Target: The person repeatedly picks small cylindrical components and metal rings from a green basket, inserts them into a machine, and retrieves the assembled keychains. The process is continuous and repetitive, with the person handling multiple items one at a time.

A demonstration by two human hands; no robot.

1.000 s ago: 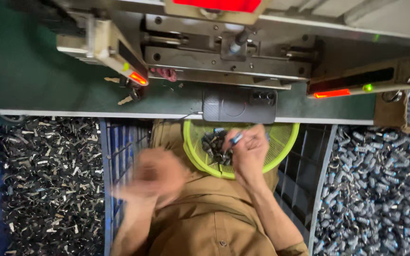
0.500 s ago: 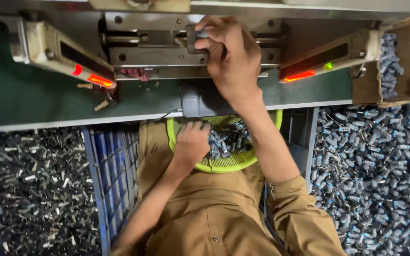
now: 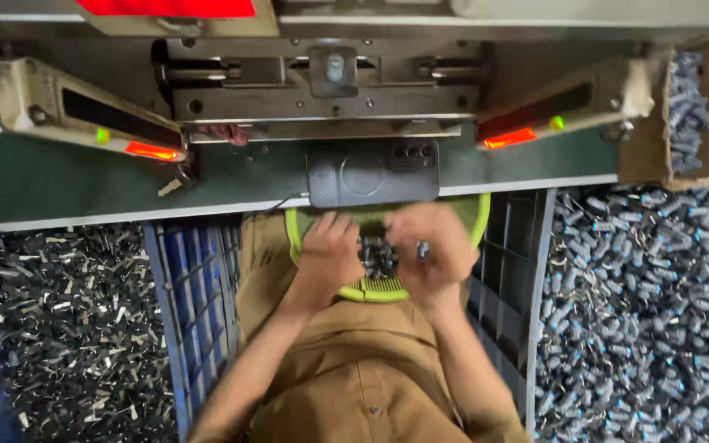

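Note:
A yellow-green mesh basket (image 3: 473, 221) rests on my lap and holds several small dark metal parts (image 3: 377, 256). My left hand (image 3: 328, 253) lies over the basket's left side, fingers bent down onto the parts. My right hand (image 3: 428, 250) is blurred over the right side, closed round a small metal part (image 3: 423, 249). Above the basket a dark phone (image 3: 372, 173) lies on the green bench edge. Behind it sits a metal press fixture (image 3: 326, 90) with a bolt at its middle.
Two angled sensor bars with red and green lights (image 3: 100, 127) (image 3: 555, 115) flank the fixture. A blue crate (image 3: 194, 295) surrounds my legs. Heaps of metal scrap (image 3: 59, 328) lie left, cylindrical parts (image 3: 642, 303) right. A cardboard box (image 3: 691, 107) of parts stands top right.
My right hand has come down from the press fixture to the basket on my lap. My left hand has stayed in the basket.

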